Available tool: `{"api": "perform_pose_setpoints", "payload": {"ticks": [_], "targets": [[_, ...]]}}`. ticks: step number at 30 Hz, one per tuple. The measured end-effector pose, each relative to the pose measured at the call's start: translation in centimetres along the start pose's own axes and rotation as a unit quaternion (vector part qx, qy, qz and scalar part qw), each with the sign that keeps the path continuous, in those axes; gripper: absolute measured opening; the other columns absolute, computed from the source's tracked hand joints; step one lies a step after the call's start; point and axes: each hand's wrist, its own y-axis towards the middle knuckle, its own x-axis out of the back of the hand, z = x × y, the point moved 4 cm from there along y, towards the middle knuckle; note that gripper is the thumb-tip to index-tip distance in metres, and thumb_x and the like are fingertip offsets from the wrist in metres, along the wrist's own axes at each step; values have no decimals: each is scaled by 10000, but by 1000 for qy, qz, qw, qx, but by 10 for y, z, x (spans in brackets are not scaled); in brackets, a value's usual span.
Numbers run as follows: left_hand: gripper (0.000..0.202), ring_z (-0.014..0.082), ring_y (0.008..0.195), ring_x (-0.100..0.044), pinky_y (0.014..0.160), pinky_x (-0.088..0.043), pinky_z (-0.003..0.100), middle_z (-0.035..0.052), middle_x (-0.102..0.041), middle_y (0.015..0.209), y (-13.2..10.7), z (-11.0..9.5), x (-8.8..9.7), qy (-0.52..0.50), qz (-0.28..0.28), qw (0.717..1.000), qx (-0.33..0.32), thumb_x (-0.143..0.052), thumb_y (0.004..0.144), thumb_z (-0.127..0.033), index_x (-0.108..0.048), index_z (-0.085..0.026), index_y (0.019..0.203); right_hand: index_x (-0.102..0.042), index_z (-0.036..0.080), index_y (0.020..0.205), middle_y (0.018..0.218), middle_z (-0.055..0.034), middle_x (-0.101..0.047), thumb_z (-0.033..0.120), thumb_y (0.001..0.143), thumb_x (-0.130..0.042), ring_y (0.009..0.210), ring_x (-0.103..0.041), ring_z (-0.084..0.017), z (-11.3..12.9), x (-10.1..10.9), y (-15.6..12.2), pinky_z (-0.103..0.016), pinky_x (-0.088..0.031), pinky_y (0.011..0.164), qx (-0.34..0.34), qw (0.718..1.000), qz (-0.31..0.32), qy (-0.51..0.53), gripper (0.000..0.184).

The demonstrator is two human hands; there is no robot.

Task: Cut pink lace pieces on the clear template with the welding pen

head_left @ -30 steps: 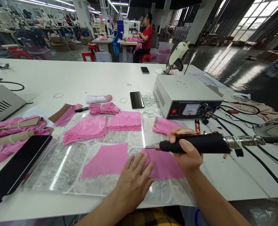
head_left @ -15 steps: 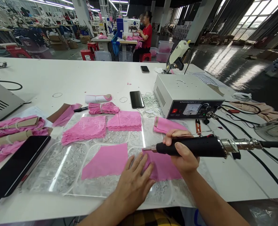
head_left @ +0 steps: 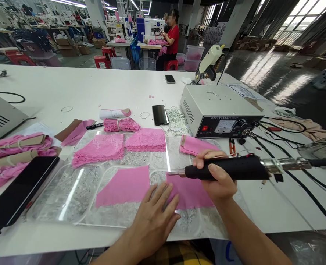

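My left hand point(head_left: 155, 215) lies flat with fingers spread on a pink fabric piece point(head_left: 192, 192), pressing it onto a clear plastic sheet point(head_left: 77, 198). A second pink fabric piece point(head_left: 124, 186) lies just left of my fingers. My right hand point(head_left: 216, 176) is wrapped round the black handle of a handheld welding tool point(head_left: 234, 168). The tool is held level, and its metal tip point(head_left: 172, 173) points left just above the fabric.
Two pink lace stacks point(head_left: 99, 149) point(head_left: 146, 140) and a folded pink pile point(head_left: 194, 144) lie behind. A white control box point(head_left: 220, 114) stands at right with cables trailing. A black phone point(head_left: 160, 115) and a dark tablet point(head_left: 16, 193) lie on the white table. A person in red sits far back.
Hands and tool have barely moved; the tool dipped slightly toward the fabric and came level again. The left hand stays flat on the pink piece.
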Motion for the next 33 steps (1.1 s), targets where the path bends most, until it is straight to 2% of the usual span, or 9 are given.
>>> {"api": "perform_pose_setpoints", "payload": {"ticks": [3,6,24,33], "targets": [[260,272,1232,-537,969,-493,424,143,-635,1233,-10,-4,10,-31,0,999,-14,-487,958,-207,-612,-131,1174,-636,219,787,774,-11,-588,275,698,-599,552,-530,-120,4,2,-1,-338,-491,566,-10,1000,-10,1,111],[266,274,1238,-537,963,-501,424,142,-635,1240,-16,-4,14,-47,9,999,-8,-478,962,-201,-610,-128,1181,-648,219,786,770,-10,-589,256,691,-596,547,-537,-117,6,1,-2,-328,-490,552,-15,1000,5,4,115],[294,277,1246,-529,979,-471,436,135,-644,1227,-18,-3,11,-50,26,998,-14,-535,931,-234,-590,-152,1207,-631,227,763,748,-10,-599,278,704,-616,546,-550,-128,4,-3,-2,-343,-505,573,-21,999,29,-22,79],[277,290,1253,-520,970,-473,448,127,-645,1232,-19,-5,13,-47,27,998,-21,-501,948,-227,-600,-145,1194,-658,218,782,732,-17,-588,306,697,-640,507,-544,-120,11,0,-5,-315,-491,502,-65,995,72,37,124]]}}
